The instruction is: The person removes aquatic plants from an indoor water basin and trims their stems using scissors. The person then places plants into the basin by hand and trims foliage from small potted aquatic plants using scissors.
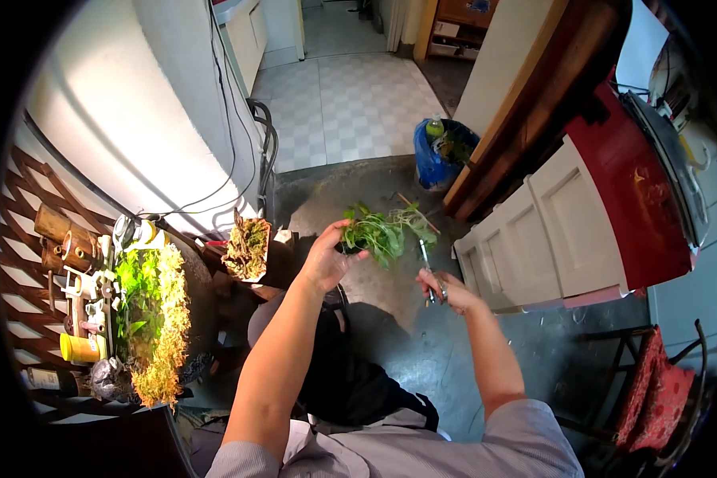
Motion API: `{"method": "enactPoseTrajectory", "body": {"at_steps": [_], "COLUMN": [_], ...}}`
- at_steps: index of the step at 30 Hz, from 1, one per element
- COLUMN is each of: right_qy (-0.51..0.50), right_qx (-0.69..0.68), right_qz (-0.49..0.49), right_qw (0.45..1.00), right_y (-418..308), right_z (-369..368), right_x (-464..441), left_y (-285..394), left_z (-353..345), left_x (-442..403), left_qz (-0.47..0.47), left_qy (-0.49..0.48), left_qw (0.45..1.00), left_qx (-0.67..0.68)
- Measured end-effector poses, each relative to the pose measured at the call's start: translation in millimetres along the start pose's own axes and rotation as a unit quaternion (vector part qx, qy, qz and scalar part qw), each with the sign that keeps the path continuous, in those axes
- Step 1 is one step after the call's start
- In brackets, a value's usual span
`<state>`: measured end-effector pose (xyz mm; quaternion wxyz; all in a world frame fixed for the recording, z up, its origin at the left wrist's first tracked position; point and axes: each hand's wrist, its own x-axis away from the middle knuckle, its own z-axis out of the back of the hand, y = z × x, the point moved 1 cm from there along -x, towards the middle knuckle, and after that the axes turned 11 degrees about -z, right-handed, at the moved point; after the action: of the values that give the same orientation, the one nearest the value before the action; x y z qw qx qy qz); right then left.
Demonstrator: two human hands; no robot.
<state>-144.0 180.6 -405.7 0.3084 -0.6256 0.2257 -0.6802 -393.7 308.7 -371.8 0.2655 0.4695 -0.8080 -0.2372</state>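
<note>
My left hand is closed around a bunch of leafy green plants, held out above the floor in front of me. My right hand grips long silvery scissors by the handles, with the blades pointing up toward the leaves. The blade tips are close to the right side of the bunch; whether they touch it I cannot tell. A thin brown stick or stem slants across the right end of the leaves. The roots or base of the plants are hidden by my left hand.
To the left, a planter holds bright greenery and moss beside a pot of mossy growth. A blue-bagged bin with a bottle stands ahead. White drawers line the right, near a chair with red cloth.
</note>
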Motion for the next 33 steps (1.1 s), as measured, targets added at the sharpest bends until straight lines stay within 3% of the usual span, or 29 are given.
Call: {"method": "enactPoseTrajectory", "body": {"at_steps": [9,12,15,19,24,28,30,33], "right_qy": [-0.136,-0.118,-0.146,-0.187,-0.223,-0.258,-0.267,-0.256], "right_qx": [-0.075,0.014,0.014,-0.084,-0.140,-0.151,-0.160,-0.169], "right_qz": [-0.055,-0.091,-0.075,-0.048,-0.009,0.020,0.029,0.037], "right_qw": [0.986,0.989,0.986,0.978,0.965,0.954,0.950,0.951], "right_y": [47.4,65.1,68.8,67.7,49.2,30.8,25.8,22.6], "right_z": [-33.5,-36.1,-39.5,-45.0,-56.5,-68.1,-72.6,-77.2], "right_x": [-14.2,-25.2,-21.6,-17.5,-12.2,-4.6,-3.4,-4.2], "left_y": [1.7,5.5,8.2,8.5,10.1,10.6,9.2,7.9], "left_z": [5.3,2.9,-0.3,4.1,11.7,19.2,16.2,14.9], "left_x": [-5.0,-4.4,-4.3,-6.9,-11.2,-14.4,-12.5,-11.8], "left_qz": [0.017,0.028,0.035,0.033,0.114,0.153,0.185,0.187], "left_qy": [-0.002,-0.014,0.013,0.019,0.057,0.005,0.081,0.087], "left_qw": [0.999,0.997,0.998,0.998,0.991,0.988,0.979,0.978], "left_qx": [-0.051,-0.065,-0.051,-0.047,-0.040,-0.001,-0.022,-0.022]}}
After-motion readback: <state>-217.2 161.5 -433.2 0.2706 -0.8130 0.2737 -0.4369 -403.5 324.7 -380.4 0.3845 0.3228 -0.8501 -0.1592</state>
